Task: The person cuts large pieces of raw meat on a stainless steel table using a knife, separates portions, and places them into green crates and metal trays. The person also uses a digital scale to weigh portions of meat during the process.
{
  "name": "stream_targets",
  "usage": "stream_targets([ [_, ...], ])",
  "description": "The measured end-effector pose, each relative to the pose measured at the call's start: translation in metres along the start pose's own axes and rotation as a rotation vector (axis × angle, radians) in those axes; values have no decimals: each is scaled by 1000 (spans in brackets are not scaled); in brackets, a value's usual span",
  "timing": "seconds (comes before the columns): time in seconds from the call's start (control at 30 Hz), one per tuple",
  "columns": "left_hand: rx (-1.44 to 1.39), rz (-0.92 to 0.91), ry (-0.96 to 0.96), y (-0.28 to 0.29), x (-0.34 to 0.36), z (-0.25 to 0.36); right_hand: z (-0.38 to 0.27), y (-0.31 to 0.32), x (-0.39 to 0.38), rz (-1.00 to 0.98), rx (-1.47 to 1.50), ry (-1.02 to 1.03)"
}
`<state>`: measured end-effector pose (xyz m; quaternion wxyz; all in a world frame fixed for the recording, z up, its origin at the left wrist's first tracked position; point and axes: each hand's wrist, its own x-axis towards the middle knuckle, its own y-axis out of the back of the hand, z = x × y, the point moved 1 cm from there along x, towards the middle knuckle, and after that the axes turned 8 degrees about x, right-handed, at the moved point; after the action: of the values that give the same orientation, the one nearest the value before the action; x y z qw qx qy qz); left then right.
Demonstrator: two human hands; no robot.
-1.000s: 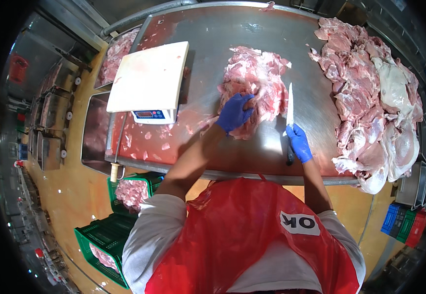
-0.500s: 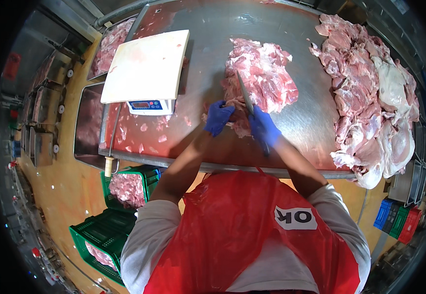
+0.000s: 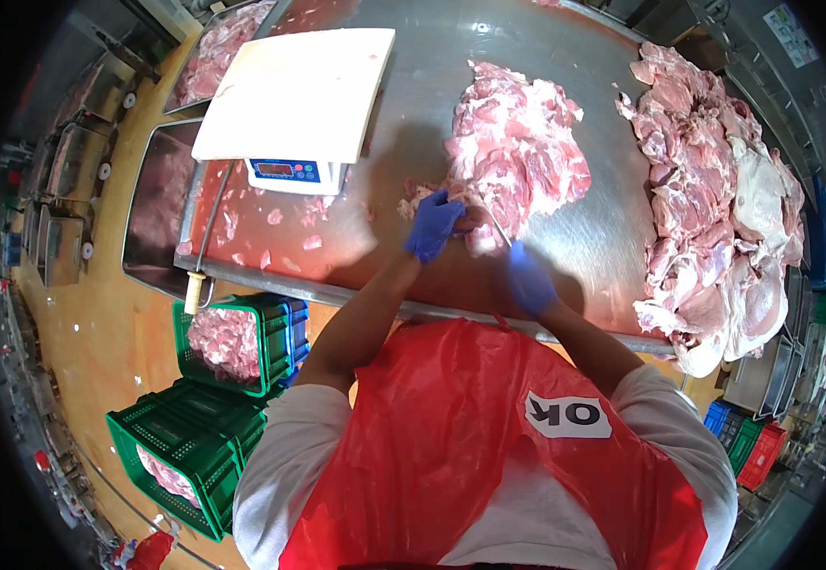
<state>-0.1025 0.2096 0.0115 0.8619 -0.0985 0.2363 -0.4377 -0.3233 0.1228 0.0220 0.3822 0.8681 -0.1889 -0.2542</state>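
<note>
A heap of raw meat (image 3: 519,142) lies on the steel table in front of me. My left hand (image 3: 435,226), in a blue glove, is closed on a piece of meat (image 3: 470,218) at the heap's near left edge. Small pale scraps lie just left of those fingers. In the blue glove of my right hand (image 3: 531,279), somewhat blurred, a knife (image 3: 499,228) is gripped. Its thin blade points up and left, against the near edge of the meat; the handle is mostly covered by the hand.
A scale (image 3: 294,175) with a white board (image 3: 297,93) on top stands to the left. More meat (image 3: 689,180) covers the table's right side. A steel tub (image 3: 161,199) and green crates (image 3: 185,446) are at left. A hooked rod (image 3: 211,223) hangs over the table's edge.
The knife has swung from lying over the heap to its near edge, and my right hand has moved right and nearer. The whole view has shifted slightly.
</note>
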Motion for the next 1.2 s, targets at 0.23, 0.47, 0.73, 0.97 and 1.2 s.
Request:
stream_targets([
  [0.23,214,-89,-65,17,7,-3,-21,0,19,-38,-58,-86],
  [0.47,-164,-83,17,61,-2,-43,60,28,-87,-59,-233,11],
  [0.73,-241,-139,58,49,-9,-20,-16,19,22,52,-93,16],
  [0.97,-74,-103,91,42,-14,-6,-5,53,39,77,-192,-97],
  [1.2,1451,145,-384,27,-10,-24,-8,31,19,119,-137,-20],
])
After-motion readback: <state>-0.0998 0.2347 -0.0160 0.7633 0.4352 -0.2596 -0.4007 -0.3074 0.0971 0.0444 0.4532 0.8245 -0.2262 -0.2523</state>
